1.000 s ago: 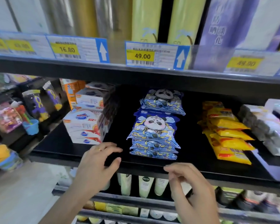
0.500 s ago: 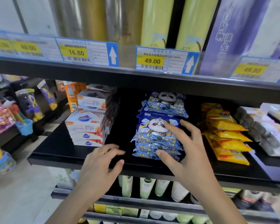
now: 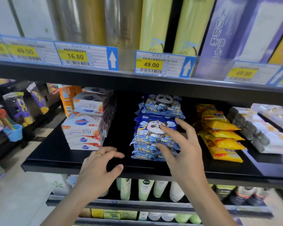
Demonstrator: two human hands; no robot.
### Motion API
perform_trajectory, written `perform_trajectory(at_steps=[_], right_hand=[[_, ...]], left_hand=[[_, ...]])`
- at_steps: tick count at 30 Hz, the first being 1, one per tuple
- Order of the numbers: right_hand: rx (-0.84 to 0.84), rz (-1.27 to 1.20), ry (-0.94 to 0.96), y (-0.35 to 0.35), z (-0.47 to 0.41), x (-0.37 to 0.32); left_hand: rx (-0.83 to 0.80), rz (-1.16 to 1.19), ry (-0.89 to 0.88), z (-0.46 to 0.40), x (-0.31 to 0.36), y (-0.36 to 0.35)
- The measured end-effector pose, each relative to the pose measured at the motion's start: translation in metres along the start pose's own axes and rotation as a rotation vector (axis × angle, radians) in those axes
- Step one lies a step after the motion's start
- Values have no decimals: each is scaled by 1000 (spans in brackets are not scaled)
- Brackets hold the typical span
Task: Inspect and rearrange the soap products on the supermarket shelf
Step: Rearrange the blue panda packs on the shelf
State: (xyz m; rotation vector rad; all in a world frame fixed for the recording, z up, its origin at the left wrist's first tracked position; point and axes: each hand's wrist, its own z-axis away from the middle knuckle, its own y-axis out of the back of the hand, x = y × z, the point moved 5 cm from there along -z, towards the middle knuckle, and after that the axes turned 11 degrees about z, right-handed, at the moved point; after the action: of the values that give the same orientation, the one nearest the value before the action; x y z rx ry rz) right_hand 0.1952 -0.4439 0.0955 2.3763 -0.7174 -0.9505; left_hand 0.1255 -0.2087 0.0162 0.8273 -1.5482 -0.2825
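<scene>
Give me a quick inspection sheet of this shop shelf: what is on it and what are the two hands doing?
Surface: black metal shelf, bare at its front left.
Job's things: front stack of blue panda-print soap packets, a second stack behind it; white boxed soap bars stacked at left; yellow soap packets overlapping in a row at right.
Clutter: white-and-grey wrapped bars far right.
Grips: right hand has fingers on top of the front panda stack, thumb at its front edge; left hand is over the shelf's front edge, holding nothing.
Cables: nothing seen.
Surroundings: price tag reading 49.00 above; pale green bottles below.
</scene>
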Motion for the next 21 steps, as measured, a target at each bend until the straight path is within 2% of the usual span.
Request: perform_trajectory(at_steps=[3,7,9,11,13,16,21], right_hand=[[20,11,32,3,4,-2],[34,1,70,12,13,-10],[41,-20,101,15,18,-18],[51,-46,123,17,24,-26],[54,-64,156,16,31,-33],[43,-84,220,15,44,-42],[5,-53,258,14,59,-49]], left_hand=[[-9,114,27,-3,-3,1],[79,550,170,-6,9,14],[103,686,236,-7,23,20],[62,805,300,-3,42,24],[-67,935,368,7,62,22],[-218,995,344,27,88,23],[-162,938,340,47,88,24]])
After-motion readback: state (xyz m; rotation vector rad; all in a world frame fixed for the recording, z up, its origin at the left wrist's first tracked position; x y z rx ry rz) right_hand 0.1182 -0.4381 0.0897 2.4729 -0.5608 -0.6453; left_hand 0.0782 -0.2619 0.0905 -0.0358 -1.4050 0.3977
